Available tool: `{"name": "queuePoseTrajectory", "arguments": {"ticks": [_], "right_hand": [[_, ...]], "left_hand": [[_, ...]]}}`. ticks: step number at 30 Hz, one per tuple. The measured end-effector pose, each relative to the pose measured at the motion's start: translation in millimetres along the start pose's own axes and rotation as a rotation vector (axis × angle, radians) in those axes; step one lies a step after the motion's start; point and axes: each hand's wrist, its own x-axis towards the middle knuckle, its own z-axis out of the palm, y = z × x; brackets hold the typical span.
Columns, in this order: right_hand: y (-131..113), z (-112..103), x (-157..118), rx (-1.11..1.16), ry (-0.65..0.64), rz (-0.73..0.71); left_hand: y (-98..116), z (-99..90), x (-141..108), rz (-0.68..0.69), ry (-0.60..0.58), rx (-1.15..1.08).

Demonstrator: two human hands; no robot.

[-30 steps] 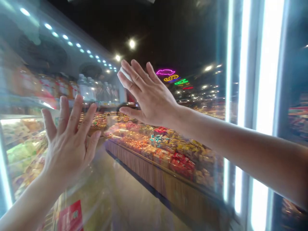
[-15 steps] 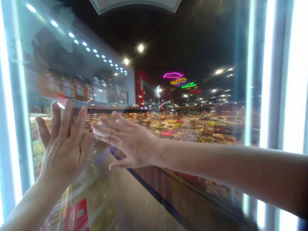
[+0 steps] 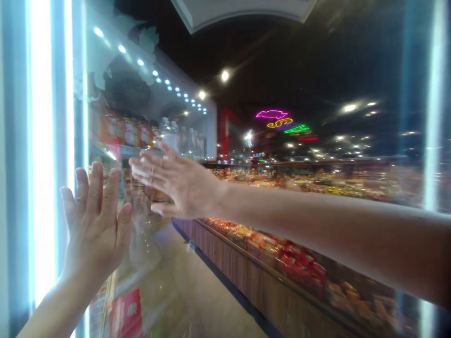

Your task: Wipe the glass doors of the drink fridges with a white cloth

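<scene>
A clear glass pane, lit by bright light strips (image 3: pixel 44 155), seems to stand in front of me. My left hand (image 3: pixel 95 225) is raised at the lower left with its fingers spread, holding nothing. Reaching in from the right, my right hand (image 3: pixel 176 183) has its fingers stretched to the left and its thumb apart, with nothing in it. The two hands are close but do not touch. Whether either palm rests on the glass, I cannot tell.
Behind the glass, bottles (image 3: pixel 130 131) line a lit shelf at the left. A long wooden display counter (image 3: pixel 225 249) holds packaged goods (image 3: pixel 299 263). Neon signs (image 3: pixel 280 123) hang in the dark background. A red sign (image 3: pixel 126 313) is at the lower left.
The view has turned left, so the background and light strips have shifted right. My right hand has moved slightly up and left; my left hand sits a little lower.
</scene>
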Motion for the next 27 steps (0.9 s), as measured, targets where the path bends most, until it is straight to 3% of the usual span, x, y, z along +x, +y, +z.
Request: {"name": "queuePoseTrajectory", "arguments": {"ticks": [3, 7, 9, 13, 15, 18, 20, 21, 25, 27], "right_hand": [[4, -1, 12, 0.003, 0.050, 0.206], [-10, 0, -8, 0.051, 0.011, -0.100], [-1, -2, -25, 0.073, -0.001, -0.110], [35, -7, -59, 0.066, 0.075, 0.394], [29, -5, -81, 0.062, 0.117, 0.476], [-3, 4, -121, 0.139, 0.047, 0.161], [-10, 7, -148, 0.154, 0.014, 0.122], [-7, 6, -162, 0.148, 0.021, 0.192], [13, 1, -208, 0.084, 0.133, 0.722], [1, 3, -229, 0.118, 0.109, 0.713]], "left_hand": [[-2, -0.5, -3, 0.002, -0.005, 0.000], [3, -0.4, -3, -0.052, -0.033, -0.044], [8, 0.4, -2, -0.068, -0.054, -0.054], [26, 6.6, 1, -0.063, -0.093, -0.085], [38, 12.0, 3, -0.049, -0.096, -0.105], [59, 20.5, 5, 0.012, -0.088, -0.132], [74, 25.4, 5, 0.062, -0.088, -0.146], [82, 27.6, 4, 0.083, -0.090, -0.151], [116, 35.5, 1, 0.139, -0.100, -0.179], [134, 38.8, -1, 0.160, -0.113, -0.196]]}}
